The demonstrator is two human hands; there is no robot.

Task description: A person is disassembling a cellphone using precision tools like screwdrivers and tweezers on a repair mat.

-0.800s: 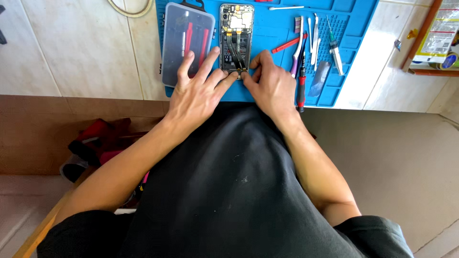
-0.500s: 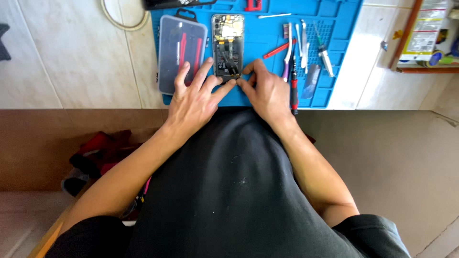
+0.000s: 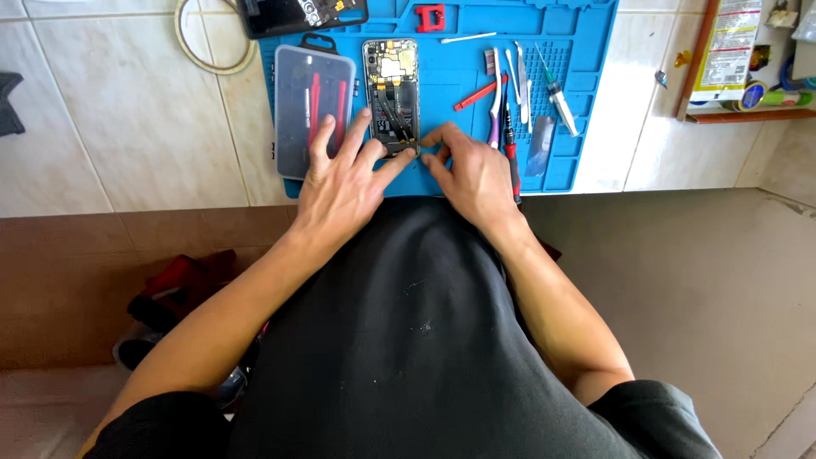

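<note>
An opened phone (image 3: pixel 391 93) with its circuit boards and cables bare lies on a blue work mat (image 3: pixel 586 51). My left hand (image 3: pixel 344 183) rests beside it with fingers spread, the index fingertip pressing the phone's lower edge and the outer fingers lying on a clear plastic tool case (image 3: pixel 310 106). My right hand (image 3: pixel 472 174) sits to the phone's right, thumb and index finger pinched at the phone's bottom corner. Whether a small part lies between those fingertips cannot be made out.
Tweezers, a red spudger and several screwdrivers (image 3: pixel 510 93) lie on the mat right of my right hand. A dark phone back panel (image 3: pixel 302 13) lies at the mat's top, a tape ring (image 3: pixel 212 38) on the tiled counter. Shelf with packages (image 3: pixel 739 59) at right.
The view has tilted so the mat and phone sit lower in frame. Both hands stayed at the phone's lower edge, fingertips closing a little nearer together.
</note>
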